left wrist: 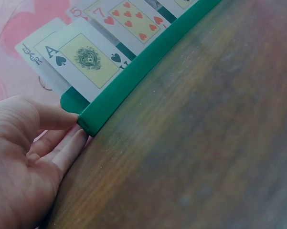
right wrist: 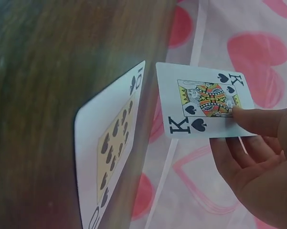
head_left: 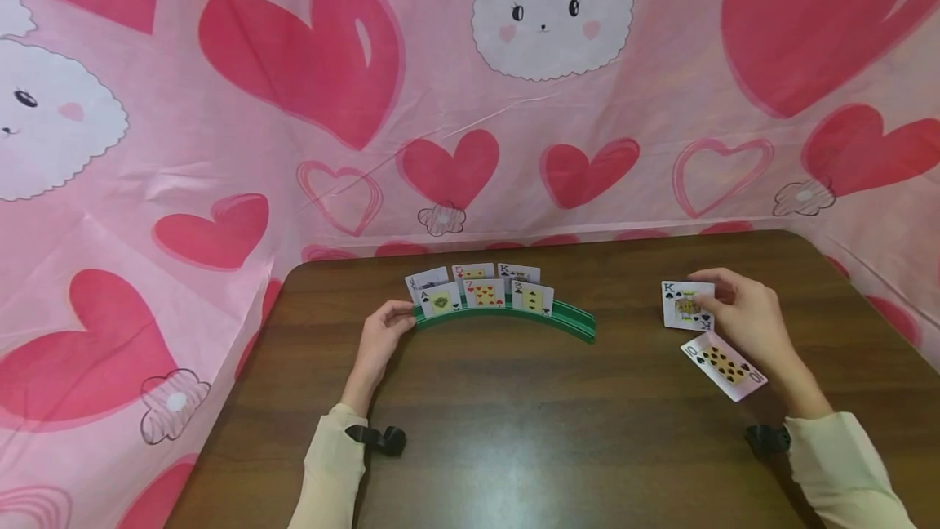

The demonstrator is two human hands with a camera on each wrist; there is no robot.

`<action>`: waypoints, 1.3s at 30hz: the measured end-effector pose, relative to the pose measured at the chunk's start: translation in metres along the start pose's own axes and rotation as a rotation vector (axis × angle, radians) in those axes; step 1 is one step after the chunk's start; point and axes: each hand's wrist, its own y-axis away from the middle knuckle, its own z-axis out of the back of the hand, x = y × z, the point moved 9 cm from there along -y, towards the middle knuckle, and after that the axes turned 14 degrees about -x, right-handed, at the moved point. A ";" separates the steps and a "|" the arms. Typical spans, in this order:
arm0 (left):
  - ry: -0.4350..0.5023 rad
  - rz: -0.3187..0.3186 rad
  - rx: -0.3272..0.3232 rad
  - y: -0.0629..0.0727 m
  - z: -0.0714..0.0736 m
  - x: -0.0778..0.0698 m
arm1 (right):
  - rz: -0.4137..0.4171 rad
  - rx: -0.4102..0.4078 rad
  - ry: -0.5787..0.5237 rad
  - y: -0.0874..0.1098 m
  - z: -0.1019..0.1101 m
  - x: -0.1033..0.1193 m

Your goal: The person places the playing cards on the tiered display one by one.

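Note:
A curved green card holder [left wrist: 148,52] stands on the table with two rows of playing cards. Its front row has an ace of spades [head_left: 439,300], a seven of hearts [head_left: 485,293] and a black three [head_left: 532,298]. Behind them show a joker [left wrist: 32,56], a red five [head_left: 472,271] and a black king [head_left: 519,273]. My left hand [head_left: 382,337] pinches the holder's left end between thumb and fingers. At the right, my right hand [head_left: 749,317] holds a king of spades [right wrist: 205,100] by its edge, thumb on its face. A ten of spades [head_left: 723,366] lies face up below that hand.
The brown wooden table [head_left: 529,431] has a rounded far right corner. Pink cloth [head_left: 514,104] with hearts and white animal faces hangs behind it and at the sides. Black straps [head_left: 378,439] circle both wrists.

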 end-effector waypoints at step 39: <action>-0.007 0.007 -0.003 -0.002 0.000 0.003 | 0.117 0.006 0.021 0.002 -0.010 0.022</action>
